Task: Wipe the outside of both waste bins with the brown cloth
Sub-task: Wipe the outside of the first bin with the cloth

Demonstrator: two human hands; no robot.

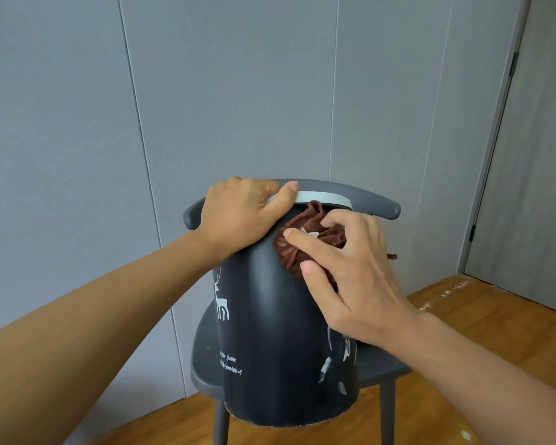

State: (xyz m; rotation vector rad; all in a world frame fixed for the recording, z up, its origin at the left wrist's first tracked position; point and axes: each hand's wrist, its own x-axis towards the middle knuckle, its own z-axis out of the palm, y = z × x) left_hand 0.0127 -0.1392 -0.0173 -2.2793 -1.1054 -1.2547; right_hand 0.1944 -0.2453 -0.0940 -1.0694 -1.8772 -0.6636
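Item: dark waste bin (270,332) w/ deer print, ctr frame, on grey chair (206,358). Left hand (238,213) fingers curled over rim. Right hand (350,271) fingers bent, pressing bunched brown cloth (305,242) to bin's upper side.

The bin (270,348) is sitting on the chair (206,358), in front of its backrest. The left hand (241,216) is lying over the bin's upper left rim. The right hand (350,271) is pressing the cloth (305,232) against the bin's upper right side. A door (533,187) is standing behind, to the right.
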